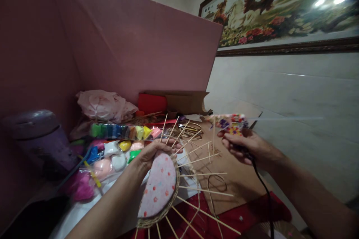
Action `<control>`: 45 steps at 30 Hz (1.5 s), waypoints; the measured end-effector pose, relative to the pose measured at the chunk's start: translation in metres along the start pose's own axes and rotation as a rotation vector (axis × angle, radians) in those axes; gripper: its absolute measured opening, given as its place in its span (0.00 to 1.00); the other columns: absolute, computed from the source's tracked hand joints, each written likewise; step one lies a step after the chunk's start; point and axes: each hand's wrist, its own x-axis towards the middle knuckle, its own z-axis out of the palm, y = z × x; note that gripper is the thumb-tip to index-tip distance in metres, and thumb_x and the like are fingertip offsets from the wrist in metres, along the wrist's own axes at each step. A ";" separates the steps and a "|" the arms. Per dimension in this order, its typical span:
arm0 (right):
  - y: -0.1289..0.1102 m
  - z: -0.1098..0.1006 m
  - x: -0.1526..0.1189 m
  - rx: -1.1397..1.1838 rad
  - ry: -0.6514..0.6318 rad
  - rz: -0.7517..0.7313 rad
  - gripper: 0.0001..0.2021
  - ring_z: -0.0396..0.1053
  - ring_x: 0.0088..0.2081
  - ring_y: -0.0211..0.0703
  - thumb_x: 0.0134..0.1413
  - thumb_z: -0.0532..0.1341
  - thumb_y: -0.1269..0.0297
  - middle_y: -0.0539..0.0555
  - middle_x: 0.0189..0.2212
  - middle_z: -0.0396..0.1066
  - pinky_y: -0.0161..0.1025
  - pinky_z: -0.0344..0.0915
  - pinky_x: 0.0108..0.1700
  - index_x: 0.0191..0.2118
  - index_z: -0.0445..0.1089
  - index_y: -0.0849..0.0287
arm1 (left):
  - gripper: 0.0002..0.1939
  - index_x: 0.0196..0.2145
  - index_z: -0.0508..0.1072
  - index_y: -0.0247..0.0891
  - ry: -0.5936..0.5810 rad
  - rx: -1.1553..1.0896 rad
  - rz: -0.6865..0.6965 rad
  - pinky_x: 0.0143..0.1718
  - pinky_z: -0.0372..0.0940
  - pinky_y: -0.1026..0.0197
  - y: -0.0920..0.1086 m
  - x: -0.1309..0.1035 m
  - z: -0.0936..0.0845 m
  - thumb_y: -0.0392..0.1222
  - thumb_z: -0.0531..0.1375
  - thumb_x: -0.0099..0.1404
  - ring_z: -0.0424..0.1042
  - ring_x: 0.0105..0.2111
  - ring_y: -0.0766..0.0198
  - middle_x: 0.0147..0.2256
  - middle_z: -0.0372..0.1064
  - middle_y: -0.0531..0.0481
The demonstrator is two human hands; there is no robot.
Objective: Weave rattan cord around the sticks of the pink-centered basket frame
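A half-round piece (159, 186) covered in pink floral cloth has a braided cord edge, with thin wooden sticks (206, 191) fanning out from it. My left hand (165, 147) holds it at the upper end, fingers behind the sticks. At the right, my right hand (241, 145) is closed around a tool wrapped in colourful patterned material (232, 122). A black cable (265, 186) hangs down from that hand. The tool is raised above the brown board, apart from the half-round piece.
Bags of coloured clay (112, 157) lie at the left beside a purple container (42, 145). Behind are crumpled pink cloth (105, 106), red material (152, 104) and coiled cord (192, 130). A brown board (235, 190) rests on red cloth (255, 211). A framed picture (280, 7) hangs at right.
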 end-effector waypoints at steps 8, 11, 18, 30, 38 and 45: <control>0.007 0.045 0.008 -0.365 -0.196 0.178 0.19 0.53 0.10 0.27 0.51 0.56 0.51 0.44 0.11 0.58 0.25 0.49 0.10 0.21 0.61 0.61 | 0.18 0.37 0.71 0.28 0.042 -0.038 -0.073 0.35 0.68 0.61 0.003 -0.003 0.004 0.21 0.57 0.45 0.74 0.37 0.55 0.35 0.75 0.40; 0.004 0.046 0.012 -0.381 -0.258 0.181 0.19 0.54 0.11 0.28 0.51 0.56 0.50 0.44 0.12 0.58 0.25 0.50 0.09 0.21 0.60 0.60 | 0.18 0.37 0.70 0.27 0.039 -0.041 -0.068 0.36 0.68 0.61 0.002 -0.002 0.003 0.21 0.56 0.46 0.74 0.38 0.55 0.35 0.75 0.39; 0.003 0.047 0.017 -0.383 -0.344 0.174 0.17 0.54 0.10 0.29 0.53 0.55 0.52 0.43 0.11 0.56 0.26 0.50 0.09 0.22 0.60 0.60 | 0.18 0.37 0.70 0.28 0.028 -0.042 -0.053 0.36 0.68 0.60 0.002 -0.001 0.002 0.21 0.55 0.46 0.74 0.37 0.56 0.35 0.75 0.40; 0.001 0.049 0.017 -0.412 -0.287 0.215 0.16 0.53 0.10 0.29 0.53 0.55 0.53 0.43 0.10 0.56 0.26 0.52 0.09 0.23 0.58 0.59 | 0.20 0.38 0.70 0.27 0.044 -0.048 -0.053 0.36 0.69 0.60 0.000 0.000 0.000 0.21 0.55 0.46 0.74 0.37 0.56 0.35 0.75 0.38; 0.002 0.049 0.019 -0.407 -0.269 0.243 0.15 0.54 0.10 0.30 0.53 0.55 0.53 0.42 0.10 0.55 0.26 0.51 0.08 0.24 0.58 0.58 | 0.18 0.37 0.71 0.27 0.017 -0.019 -0.049 0.36 0.68 0.62 -0.001 0.001 -0.002 0.21 0.55 0.47 0.74 0.37 0.58 0.36 0.74 0.39; 0.000 0.050 0.019 -0.419 -0.275 0.240 0.15 0.53 0.09 0.29 0.52 0.55 0.52 0.42 0.10 0.54 0.26 0.49 0.08 0.24 0.58 0.58 | 0.18 0.37 0.71 0.28 0.010 -0.022 -0.043 0.36 0.68 0.60 -0.001 0.000 -0.003 0.21 0.55 0.47 0.73 0.38 0.57 0.36 0.75 0.39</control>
